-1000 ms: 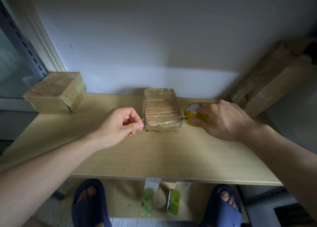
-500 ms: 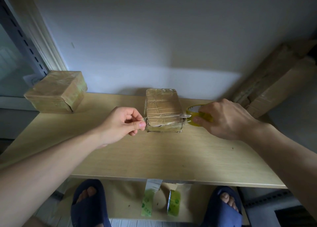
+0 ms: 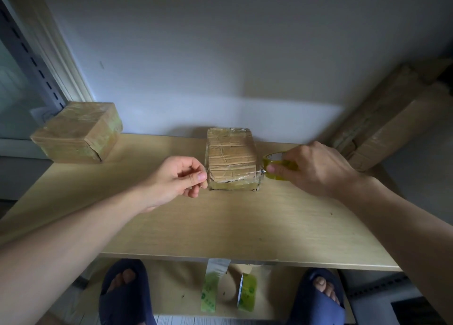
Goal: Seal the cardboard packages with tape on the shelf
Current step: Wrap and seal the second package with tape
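I am seeing the left hand (image 3: 174, 180) pinching the tape end left of the package (image 3: 231, 159) sitting mid-shelf (image 3: 232, 224), while the right hand (image 3: 316, 169) is gripping the tape roll (image 3: 275, 164) just right.

Left hand (image 3: 175, 181) pinches tape end beside package (image 3: 231, 159); right hand (image 3: 312, 169) grips tape roll (image 3: 277, 169).
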A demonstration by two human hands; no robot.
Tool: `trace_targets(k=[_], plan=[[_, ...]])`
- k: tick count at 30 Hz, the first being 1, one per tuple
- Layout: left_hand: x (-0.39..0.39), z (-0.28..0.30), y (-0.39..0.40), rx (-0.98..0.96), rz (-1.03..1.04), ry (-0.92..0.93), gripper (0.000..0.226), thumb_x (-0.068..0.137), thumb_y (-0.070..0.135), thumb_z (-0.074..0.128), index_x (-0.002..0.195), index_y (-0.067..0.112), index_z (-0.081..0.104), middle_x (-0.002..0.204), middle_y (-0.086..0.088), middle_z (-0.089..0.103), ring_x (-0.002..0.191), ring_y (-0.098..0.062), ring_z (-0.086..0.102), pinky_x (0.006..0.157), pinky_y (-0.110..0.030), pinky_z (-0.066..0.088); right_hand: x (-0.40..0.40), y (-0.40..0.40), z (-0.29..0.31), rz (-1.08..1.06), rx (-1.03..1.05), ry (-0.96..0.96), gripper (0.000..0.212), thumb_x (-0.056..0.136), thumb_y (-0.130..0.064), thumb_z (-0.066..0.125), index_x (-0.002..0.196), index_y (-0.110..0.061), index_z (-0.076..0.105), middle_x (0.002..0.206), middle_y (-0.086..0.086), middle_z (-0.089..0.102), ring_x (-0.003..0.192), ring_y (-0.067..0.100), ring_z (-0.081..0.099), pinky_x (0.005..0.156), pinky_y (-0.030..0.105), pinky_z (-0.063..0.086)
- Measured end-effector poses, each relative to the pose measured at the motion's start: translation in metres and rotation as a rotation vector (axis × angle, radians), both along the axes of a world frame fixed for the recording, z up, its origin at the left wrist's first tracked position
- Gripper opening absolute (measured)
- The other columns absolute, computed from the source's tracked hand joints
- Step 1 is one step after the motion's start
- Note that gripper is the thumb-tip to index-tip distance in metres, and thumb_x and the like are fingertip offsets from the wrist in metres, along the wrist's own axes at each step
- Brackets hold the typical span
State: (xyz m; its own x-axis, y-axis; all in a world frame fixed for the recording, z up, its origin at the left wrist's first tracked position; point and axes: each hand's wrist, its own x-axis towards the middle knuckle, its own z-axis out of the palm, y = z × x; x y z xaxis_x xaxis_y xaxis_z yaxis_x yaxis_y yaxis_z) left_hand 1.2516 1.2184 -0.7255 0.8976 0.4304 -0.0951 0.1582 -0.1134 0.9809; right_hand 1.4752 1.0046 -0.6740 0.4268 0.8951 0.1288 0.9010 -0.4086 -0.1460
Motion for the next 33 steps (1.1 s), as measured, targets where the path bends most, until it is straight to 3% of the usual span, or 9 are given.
trace_targets(k=[8,15,19,24,30,33], plan=[[0.007,-0.006,0.006,0.048,0.06,-0.014,0.014,0.098,0.004,0.061,0.085,0.007,0.062,0.072,-0.001,0.068,0.061,-0.014,0.057,0.06,-0.023,0.053,0.004,0.013,-0.002,-0.038,-0.094,-0.003,0.067,0.088,-0.08,0.04,0.085,-0.02,0.069,0.064,-0.003,0.058,0.066,0.019,0.057,0.057,0.032,0.04],[0.018,-0.007,0.009,0.097,0.114,-0.04,0.015,0.097,-0.001,0.062,0.084,0.007,0.06,0.069,0.001,0.069,0.057,-0.008,0.056,0.058,-0.019,0.052,0.008,0.023,-0.009,-0.03,-0.096,-0.018,0.079,0.08,-0.084,0.026,0.106,-0.026,0.073,0.094,0.0,0.075,0.083,0.023,0.067,0.071,0.034,0.054],[0.021,-0.007,0.014,0.113,0.118,-0.038,0.013,0.096,0.0,0.064,0.085,0.007,0.062,0.07,0.0,0.072,0.058,-0.008,0.057,0.06,-0.019,0.052,0.009,0.025,-0.012,-0.047,-0.092,-0.041,0.07,0.087,-0.081,0.034,0.104,-0.025,0.072,0.094,0.001,0.074,0.087,0.028,0.067,0.072,0.036,0.054],[0.022,-0.008,0.018,0.209,0.113,-0.046,0.013,0.095,0.001,0.067,0.085,0.008,0.063,0.072,-0.002,0.073,0.06,-0.009,0.058,0.062,-0.021,0.053,0.006,0.022,-0.01,-0.073,-0.074,-0.029,0.059,0.092,-0.073,0.046,0.084,-0.018,0.064,0.067,-0.002,0.054,0.073,0.029,0.061,0.063,0.035,0.048],[0.019,-0.008,0.02,0.277,0.098,-0.048,0.012,0.095,0.004,0.068,0.085,0.009,0.064,0.074,-0.002,0.074,0.063,-0.014,0.058,0.065,-0.029,0.053,0.008,0.019,-0.016,-0.081,-0.028,-0.027,0.066,0.086,-0.082,0.039,0.102,-0.026,0.07,0.086,0.001,0.07,0.081,0.026,0.067,0.074,0.04,0.057],[0.018,-0.008,0.02,0.296,0.097,-0.055,0.011,0.095,0.004,0.068,0.087,0.008,0.063,0.073,-0.001,0.073,0.062,-0.013,0.059,0.065,-0.03,0.052,0.009,0.018,-0.017,-0.082,-0.028,-0.03,0.076,0.081,-0.088,0.029,0.104,-0.027,0.069,0.084,-0.002,0.07,0.079,0.023,0.066,0.073,0.039,0.057]])
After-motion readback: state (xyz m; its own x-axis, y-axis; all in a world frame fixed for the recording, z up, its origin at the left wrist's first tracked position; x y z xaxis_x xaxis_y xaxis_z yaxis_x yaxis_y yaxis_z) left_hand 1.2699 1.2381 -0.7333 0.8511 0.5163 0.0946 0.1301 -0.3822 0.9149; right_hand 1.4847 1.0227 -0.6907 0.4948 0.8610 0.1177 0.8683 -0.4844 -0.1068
